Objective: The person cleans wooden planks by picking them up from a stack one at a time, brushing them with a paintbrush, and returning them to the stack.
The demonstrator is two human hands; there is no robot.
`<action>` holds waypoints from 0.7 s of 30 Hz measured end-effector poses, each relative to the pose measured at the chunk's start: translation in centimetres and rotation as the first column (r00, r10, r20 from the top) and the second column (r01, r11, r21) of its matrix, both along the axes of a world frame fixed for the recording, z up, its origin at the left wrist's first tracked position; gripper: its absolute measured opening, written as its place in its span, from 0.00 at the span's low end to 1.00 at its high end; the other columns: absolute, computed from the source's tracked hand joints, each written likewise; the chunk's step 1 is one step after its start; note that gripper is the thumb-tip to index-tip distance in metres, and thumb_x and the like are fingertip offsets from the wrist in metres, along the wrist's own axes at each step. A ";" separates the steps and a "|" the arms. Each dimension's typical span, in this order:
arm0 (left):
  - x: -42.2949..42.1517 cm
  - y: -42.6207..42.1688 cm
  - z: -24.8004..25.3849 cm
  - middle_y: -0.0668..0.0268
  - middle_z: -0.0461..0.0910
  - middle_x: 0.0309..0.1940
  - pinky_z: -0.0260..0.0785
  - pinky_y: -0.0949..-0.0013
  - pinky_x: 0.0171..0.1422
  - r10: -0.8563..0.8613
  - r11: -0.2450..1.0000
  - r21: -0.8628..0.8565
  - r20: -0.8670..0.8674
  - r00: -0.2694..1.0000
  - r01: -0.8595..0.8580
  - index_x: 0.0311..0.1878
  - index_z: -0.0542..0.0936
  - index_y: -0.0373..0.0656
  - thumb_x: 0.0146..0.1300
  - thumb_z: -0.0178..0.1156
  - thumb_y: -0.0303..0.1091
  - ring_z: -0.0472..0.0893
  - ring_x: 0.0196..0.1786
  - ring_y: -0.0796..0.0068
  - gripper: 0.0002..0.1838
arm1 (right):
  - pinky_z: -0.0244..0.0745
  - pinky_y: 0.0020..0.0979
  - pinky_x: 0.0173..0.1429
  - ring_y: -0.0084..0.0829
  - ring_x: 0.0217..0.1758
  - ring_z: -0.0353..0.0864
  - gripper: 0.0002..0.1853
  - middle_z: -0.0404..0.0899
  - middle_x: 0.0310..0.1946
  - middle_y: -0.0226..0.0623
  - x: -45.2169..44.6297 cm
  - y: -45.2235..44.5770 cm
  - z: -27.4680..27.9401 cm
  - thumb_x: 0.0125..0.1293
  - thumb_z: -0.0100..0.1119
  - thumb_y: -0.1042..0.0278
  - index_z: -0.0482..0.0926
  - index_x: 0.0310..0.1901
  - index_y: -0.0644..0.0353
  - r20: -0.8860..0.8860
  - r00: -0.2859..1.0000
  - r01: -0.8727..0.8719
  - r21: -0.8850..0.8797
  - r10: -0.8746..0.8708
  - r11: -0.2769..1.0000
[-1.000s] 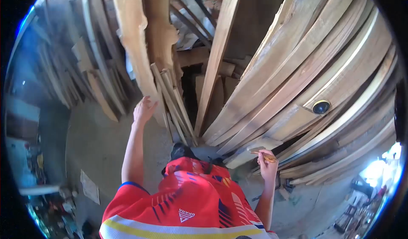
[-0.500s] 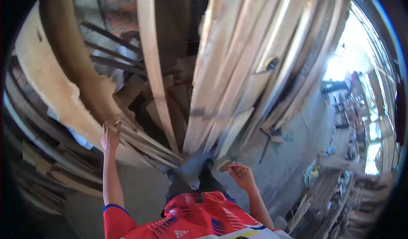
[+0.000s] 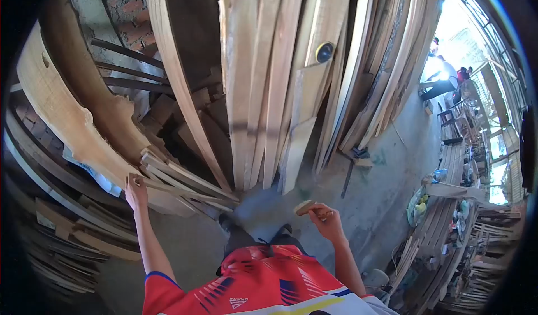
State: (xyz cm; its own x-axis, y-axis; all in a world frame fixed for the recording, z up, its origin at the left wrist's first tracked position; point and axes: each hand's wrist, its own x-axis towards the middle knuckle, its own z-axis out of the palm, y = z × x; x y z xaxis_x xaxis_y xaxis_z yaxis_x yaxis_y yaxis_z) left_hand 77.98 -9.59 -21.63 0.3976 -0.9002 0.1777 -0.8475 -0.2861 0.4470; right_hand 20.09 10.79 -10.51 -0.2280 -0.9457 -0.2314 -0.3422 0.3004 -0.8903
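Note:
My left hand (image 3: 135,193) is closed at the near end of a thin wooden strip (image 3: 178,189), beside the lower edge of a broad live-edge wood slab (image 3: 61,105). More thin strips (image 3: 168,172) lie bundled just beyond my fingers, their far ends near the floor. My right hand (image 3: 327,223) grips a small brown brush (image 3: 305,207) with a pale bristle-like edge, held above the floor in front of my body. Its exact kind is hard to make out.
Tall boards (image 3: 269,91) lean ahead, with a round black-and-yellow object (image 3: 324,52) against them. A single plank (image 3: 174,63) stands left of these. Timber piles (image 3: 443,231) line the right side. People (image 3: 443,79) are at the bright opening, far right.
The view has turned rightward, so the boards appear farther left. My left hand has shifted to the strip's end. The brush stays in my right hand, now slightly higher in view.

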 end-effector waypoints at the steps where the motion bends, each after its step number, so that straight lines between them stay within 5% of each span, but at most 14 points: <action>1: -2.1 1.7 1.0 0.57 0.80 0.39 0.73 0.53 0.42 -0.007 0.998 -0.066 0.059 0.998 0.011 0.44 0.76 0.43 0.67 0.61 0.31 0.81 0.37 0.53 0.06 | 0.76 0.25 0.43 0.18 0.37 0.80 0.06 0.85 0.33 0.33 -1.5 0.7 -0.5 0.67 0.64 0.74 0.83 0.44 0.63 0.010 1.000 0.000 -0.019 0.000 1.000; 5: -11.6 9.3 5.6 0.59 0.82 0.32 0.73 0.63 0.37 -0.133 0.981 -0.158 -0.136 0.982 0.111 0.47 0.80 0.41 0.63 0.66 0.32 0.79 0.29 0.64 0.11 | 0.76 0.26 0.42 0.19 0.36 0.80 0.07 0.85 0.32 0.34 -8.1 3.7 -2.9 0.67 0.65 0.73 0.83 0.44 0.63 -0.036 0.999 -0.044 -0.117 0.041 0.992; 8: -19.2 14.8 6.4 0.58 0.81 0.31 0.73 0.61 0.36 -0.258 0.957 -0.184 -0.202 0.945 0.222 0.43 0.80 0.40 0.64 0.65 0.32 0.80 0.28 0.61 0.08 | 0.75 0.25 0.38 0.18 0.33 0.80 0.06 0.84 0.31 0.32 -14.0 6.0 -4.0 0.67 0.65 0.73 0.82 0.43 0.63 -0.089 0.992 -0.100 -0.167 0.086 0.981; 14: -32.2 21.3 9.6 0.61 0.81 0.31 0.74 0.57 0.42 -0.377 0.914 -0.095 0.168 0.911 0.396 0.39 0.82 0.42 0.64 0.64 0.32 0.83 0.35 0.58 0.05 | 0.73 0.24 0.36 0.18 0.31 0.79 0.05 0.83 0.29 0.30 -23.1 9.1 -4.3 0.68 0.64 0.72 0.83 0.42 0.62 -0.090 0.991 -0.105 -0.124 0.095 0.987; 21: -40.6 22.6 15.4 0.65 0.80 0.31 0.75 0.58 0.43 -0.638 0.753 -0.057 0.179 0.749 0.655 0.39 0.83 0.42 0.59 0.65 0.32 0.82 0.36 0.58 0.07 | 0.72 0.23 0.35 0.16 0.30 0.77 0.04 0.82 0.27 0.27 -27.6 13.1 -4.3 0.68 0.64 0.72 0.83 0.42 0.62 0.000 0.998 0.057 -0.243 -0.059 0.968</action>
State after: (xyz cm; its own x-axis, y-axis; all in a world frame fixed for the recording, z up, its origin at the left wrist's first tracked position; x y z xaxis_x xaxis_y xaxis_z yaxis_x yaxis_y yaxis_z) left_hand 37.34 13.02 -6.27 -0.3096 -0.9034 0.2968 -0.8666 0.3965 0.3031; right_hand -7.47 23.90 -14.82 -0.2849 -0.9585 0.0048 -0.3368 0.0954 -0.9367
